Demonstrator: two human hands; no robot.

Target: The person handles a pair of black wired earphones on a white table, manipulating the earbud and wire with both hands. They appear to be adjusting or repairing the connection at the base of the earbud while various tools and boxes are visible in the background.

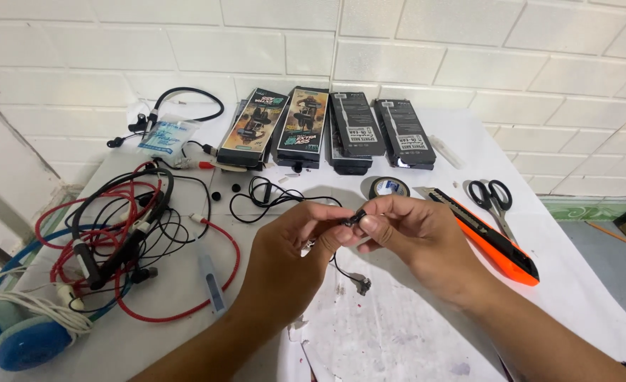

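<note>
My left hand (pixel 284 258) and my right hand (pixel 415 237) meet above the white table (pixel 582 283), both pinching a small black earbud (pixel 355 219) between fingertips. Its thin black cable (pixel 263 194) loops back across the table, and another strand hangs down to a second small earbud piece (pixel 362 285) lying on the table under my hands.
A tangle of red and black cables (pixel 122 233) and blue headphones (pixel 19 332) lie at left. Several boxed earphone packs (pixel 327 131) line the back. A tape roll (pixel 388 187), orange utility knife (pixel 493 244), scissors (pixel 493 201) and a small plastic bag (pixel 164 134) lie around.
</note>
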